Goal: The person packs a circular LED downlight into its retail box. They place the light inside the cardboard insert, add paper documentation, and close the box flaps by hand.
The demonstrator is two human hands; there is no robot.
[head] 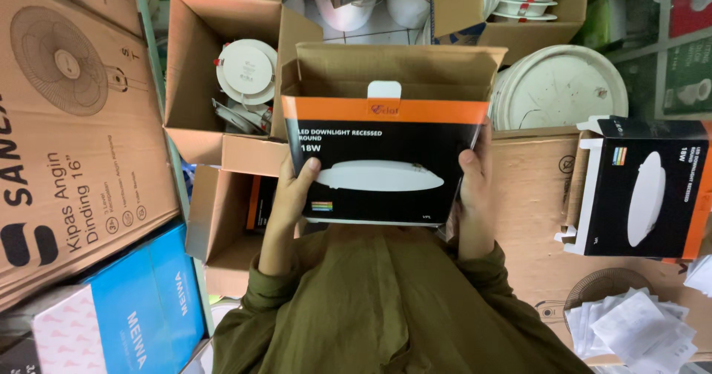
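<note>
I hold a flat black and orange carton [386, 144] with a picture of a round white downlight, its brown top flap open and tilted away from me. My left hand [297, 185] grips its left edge with the thumb on the front face. My right hand [475, 177] grips the right edge the same way. Olive green sleeves cover both my arms.
An open brown box [194, 62] at upper left holds round white downlights [245, 70]. A second black and orange carton [645, 188] lies at right on flat cardboard. Large round white lamp covers [556, 84] sit behind. Folded paper sheets [638, 329] lie at lower right. Fan cartons [67, 136] stand at left.
</note>
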